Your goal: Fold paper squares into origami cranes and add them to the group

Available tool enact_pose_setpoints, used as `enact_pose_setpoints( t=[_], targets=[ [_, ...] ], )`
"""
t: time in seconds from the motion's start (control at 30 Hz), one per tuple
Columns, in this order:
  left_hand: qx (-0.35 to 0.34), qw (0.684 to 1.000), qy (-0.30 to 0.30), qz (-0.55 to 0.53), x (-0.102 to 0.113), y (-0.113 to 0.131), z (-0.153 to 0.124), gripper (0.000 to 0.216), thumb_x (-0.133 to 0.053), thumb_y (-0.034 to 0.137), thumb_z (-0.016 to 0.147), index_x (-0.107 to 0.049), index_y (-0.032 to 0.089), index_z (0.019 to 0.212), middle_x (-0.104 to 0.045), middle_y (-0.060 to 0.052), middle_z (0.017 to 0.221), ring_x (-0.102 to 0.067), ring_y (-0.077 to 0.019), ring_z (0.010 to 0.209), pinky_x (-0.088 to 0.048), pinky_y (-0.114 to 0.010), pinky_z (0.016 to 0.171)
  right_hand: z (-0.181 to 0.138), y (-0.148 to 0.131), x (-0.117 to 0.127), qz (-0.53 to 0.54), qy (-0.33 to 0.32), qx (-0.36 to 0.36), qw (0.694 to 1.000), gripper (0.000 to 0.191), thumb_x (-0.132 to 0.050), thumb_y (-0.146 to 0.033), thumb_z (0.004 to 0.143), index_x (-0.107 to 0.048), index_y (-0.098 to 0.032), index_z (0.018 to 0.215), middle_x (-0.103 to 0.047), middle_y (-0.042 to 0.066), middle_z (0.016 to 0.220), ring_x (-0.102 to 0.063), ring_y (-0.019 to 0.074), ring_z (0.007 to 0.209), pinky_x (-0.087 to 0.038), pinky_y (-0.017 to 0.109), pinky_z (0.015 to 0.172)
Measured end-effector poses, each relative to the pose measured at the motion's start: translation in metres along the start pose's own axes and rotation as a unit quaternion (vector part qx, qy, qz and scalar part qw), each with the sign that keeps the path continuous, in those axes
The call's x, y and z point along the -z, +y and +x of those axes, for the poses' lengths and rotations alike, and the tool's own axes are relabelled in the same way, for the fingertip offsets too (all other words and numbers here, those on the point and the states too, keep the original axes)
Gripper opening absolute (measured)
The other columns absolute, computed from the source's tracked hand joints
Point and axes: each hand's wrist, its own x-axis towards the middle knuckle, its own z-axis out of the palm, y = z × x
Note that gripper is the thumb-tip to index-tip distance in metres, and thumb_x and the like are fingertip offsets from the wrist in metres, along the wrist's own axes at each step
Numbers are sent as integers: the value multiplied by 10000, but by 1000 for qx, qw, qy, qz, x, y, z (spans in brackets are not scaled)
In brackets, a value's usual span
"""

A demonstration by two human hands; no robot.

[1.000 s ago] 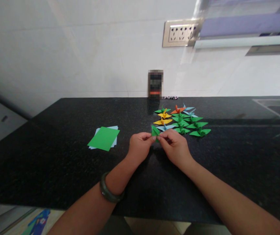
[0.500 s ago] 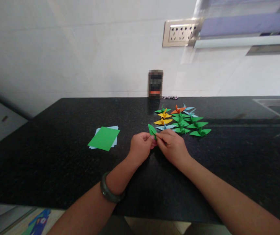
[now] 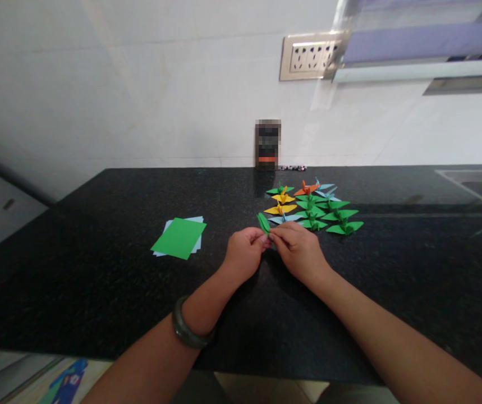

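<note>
— What did the hands hold?
— The left hand (image 3: 244,253) and right hand (image 3: 302,253) met low over the table (image 3: 97,269), fingers (image 3: 258,239) of both pinched on a green folded paper (image 3: 263,222), its tip poking up.
— And nearby?
— Coloured paper cranes (image 3: 312,207) lay just behind; a green sheet (image 3: 178,238) sat well to the left.

left hand (image 3: 244,253): bare | right hand (image 3: 302,253): bare | left wrist: thick dark green bangle (image 3: 190,332) | forearms: bare
</note>
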Motion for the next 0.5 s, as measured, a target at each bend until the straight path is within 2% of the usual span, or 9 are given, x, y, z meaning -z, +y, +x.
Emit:
enact_pose_setpoints(
  t=[0.3, 0.5],
  targets=[
    [-46, 994, -10, 94, 5, -7, 3, 187, -489, 258, 769, -625, 147, 708, -665, -54, 675, -620, -151, 627, -488, -270, 620, -1, 2, -1, -7, -21, 9, 1000, 191, -500, -170, 817, -690, -161, 831, -643, 70, 773, -584, 145, 709, -469, 253, 671],
    [-77, 979, -6, 187, 7, -3, 1, 204, -467, 258, 780, -630, 159, 710, -659, -38, 677, -596, -146, 630, -446, -251, 603, 0, 1, -1, -24, -25, 12, 999, 171, -523, -162, 791, -688, -135, 825, -650, 69, 741, -592, 152, 694, -461, 247, 657]
  ],
)
